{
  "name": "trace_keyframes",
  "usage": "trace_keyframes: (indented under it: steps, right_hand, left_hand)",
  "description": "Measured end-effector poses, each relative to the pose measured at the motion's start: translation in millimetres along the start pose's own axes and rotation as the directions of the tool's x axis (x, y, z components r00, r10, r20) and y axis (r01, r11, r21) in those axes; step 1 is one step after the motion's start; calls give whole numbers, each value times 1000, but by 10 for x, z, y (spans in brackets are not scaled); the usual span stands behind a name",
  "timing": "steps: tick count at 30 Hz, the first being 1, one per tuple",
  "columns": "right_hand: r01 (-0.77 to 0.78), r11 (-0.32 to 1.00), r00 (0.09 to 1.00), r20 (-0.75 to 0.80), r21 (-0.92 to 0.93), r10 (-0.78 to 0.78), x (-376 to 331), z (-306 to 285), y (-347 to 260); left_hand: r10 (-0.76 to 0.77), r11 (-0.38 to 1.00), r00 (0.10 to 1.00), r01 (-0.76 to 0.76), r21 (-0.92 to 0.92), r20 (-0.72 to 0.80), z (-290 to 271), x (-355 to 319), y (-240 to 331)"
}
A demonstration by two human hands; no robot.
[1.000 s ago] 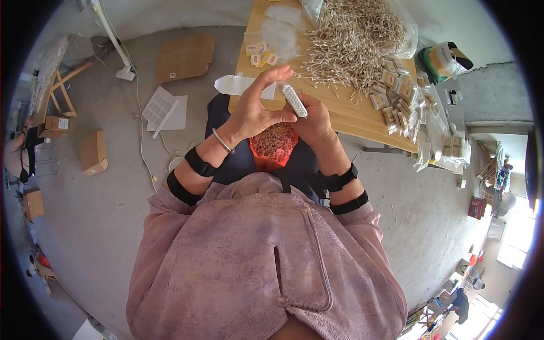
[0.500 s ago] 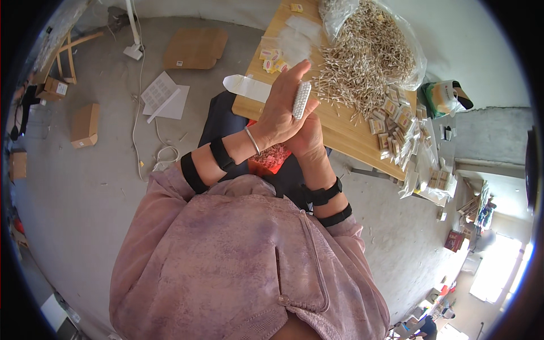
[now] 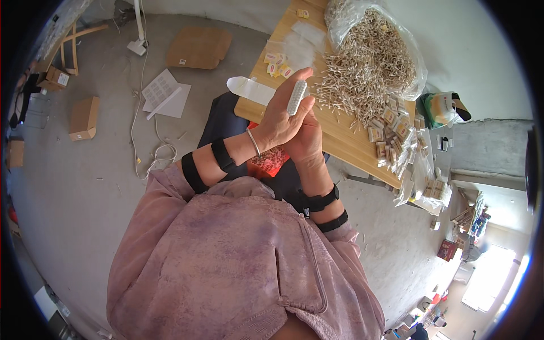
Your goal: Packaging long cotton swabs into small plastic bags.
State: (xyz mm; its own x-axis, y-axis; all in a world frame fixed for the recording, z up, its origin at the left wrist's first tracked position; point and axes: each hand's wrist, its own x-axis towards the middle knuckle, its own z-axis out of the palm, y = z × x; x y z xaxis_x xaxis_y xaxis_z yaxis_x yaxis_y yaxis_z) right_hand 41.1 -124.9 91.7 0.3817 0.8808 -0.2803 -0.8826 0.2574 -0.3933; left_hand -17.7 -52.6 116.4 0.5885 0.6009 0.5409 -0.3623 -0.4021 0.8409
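A tight bundle of cotton swabs (image 3: 297,97), its white tips facing up, sits between my two hands above the near edge of the table. My left hand (image 3: 276,120) cups it from the left, fingers pressed along its side. From the right, my right hand (image 3: 306,136) closes against it, the thumb lying by its lower end; most of its fingers are hidden. Beyond them a big heap of loose cotton swabs (image 3: 368,62) spills out of a clear plastic bag (image 3: 418,54) onto the wooden table (image 3: 345,136). Below my wrists, a red bag (image 3: 271,164) with small pinkish pieces rests at my lap.
Small packed swab packets (image 3: 396,133) pile up at the table's right end. Yellow-and-white cards (image 3: 277,65) and clear plastic sleeves (image 3: 300,48) lie left of the heap. A white paper strip (image 3: 249,89) overhangs the left edge. Flattened cardboard (image 3: 198,47) and a cable (image 3: 136,113) are on the floor.
The bundle and both hands have shifted very slightly, and the bundle tilts a little more. The whole view has turned slightly. The grip stays the same.
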Motion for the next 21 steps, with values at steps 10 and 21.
trace_keyframes:
  steps: [10,21]
  right_hand:
    - [430,880,892,-57,-203,-449,-104,89,-92]
    - [381,658,816,-98,-649,-570,-223,165,-300]
  left_hand:
    - [-352,886,924,277,-372,-152,-87,80,64]
    - [-530,660,847,441,-608,40,-280,-6,-115]
